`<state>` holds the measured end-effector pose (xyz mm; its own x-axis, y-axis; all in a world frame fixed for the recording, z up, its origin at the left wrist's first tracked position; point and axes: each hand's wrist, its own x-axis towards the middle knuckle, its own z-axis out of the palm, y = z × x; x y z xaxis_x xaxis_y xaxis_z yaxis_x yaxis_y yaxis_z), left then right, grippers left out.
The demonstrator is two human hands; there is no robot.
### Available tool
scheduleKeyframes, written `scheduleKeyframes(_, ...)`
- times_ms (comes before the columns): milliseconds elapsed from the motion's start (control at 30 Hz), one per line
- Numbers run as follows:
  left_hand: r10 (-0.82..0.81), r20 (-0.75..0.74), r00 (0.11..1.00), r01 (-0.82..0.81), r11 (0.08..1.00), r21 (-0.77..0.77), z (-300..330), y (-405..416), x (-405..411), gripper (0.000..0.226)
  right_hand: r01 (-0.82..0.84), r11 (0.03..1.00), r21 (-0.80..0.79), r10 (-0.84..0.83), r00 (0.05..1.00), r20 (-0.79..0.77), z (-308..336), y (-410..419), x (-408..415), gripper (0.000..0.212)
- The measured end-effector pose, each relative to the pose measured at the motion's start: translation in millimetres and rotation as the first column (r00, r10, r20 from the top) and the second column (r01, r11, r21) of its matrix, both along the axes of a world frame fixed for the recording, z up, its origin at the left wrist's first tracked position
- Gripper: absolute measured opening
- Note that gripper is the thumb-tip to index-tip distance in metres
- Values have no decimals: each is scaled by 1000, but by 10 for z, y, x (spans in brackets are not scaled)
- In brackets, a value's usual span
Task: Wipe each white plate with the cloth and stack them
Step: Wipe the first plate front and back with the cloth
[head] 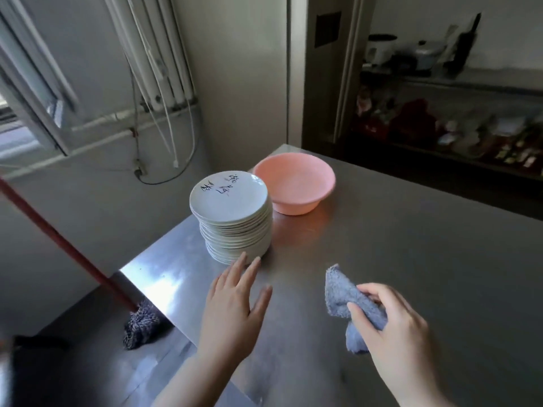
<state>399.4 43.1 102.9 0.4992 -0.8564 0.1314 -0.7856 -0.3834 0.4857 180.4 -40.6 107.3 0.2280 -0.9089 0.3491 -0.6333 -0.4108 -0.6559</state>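
- Our right hand (396, 327) grips the cloth (346, 298), thumb and fingers curled round its bunched middle, so that one grey-blue corner sticks up to the left and another hangs below the thumb.
- Our left hand (235, 306) holds nothing; its fingers are straight and spread, palm down over the table (411, 259), and the fingertips (243, 257) reach the foot of the plate stack, though we cannot tell whether they touch it.
- We see the stack of white plates (235, 218) standing near the table's left edge, leaning a little, with the top plate (228, 198) carrying dark handwritten marks on its face.
- We find a pink basin (293, 183) just beside the stack, behind and to its right, upright on the steel surface, its colour reflected in the metal.
- We hold the cloth well apart from the plates, to their right and nearer to us.
- We notice a mop (141, 324) with a red handle leaning on the floor left of the table.
- We make out blurred shelves (458, 136) of goods in the dark area at the far right.
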Motion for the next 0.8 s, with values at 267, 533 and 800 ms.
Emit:
scheduleKeyframes(267,335,-28,942,-334,922,-195,172,-535,1197,42,-48,996,-76,50,998,28,172,-361,541,33)
scheduleKeyframes(533,453,-139,881,-468,877,-105,121,-895,1716,32,-47,997,-66,48,999,10,235,-651,906,27)
scheduleKeyframes(800,474,-397,786,-566,809,-157,71,-949,1858,26,-21,995,-97,26,999,45,318,-678,1271,25)
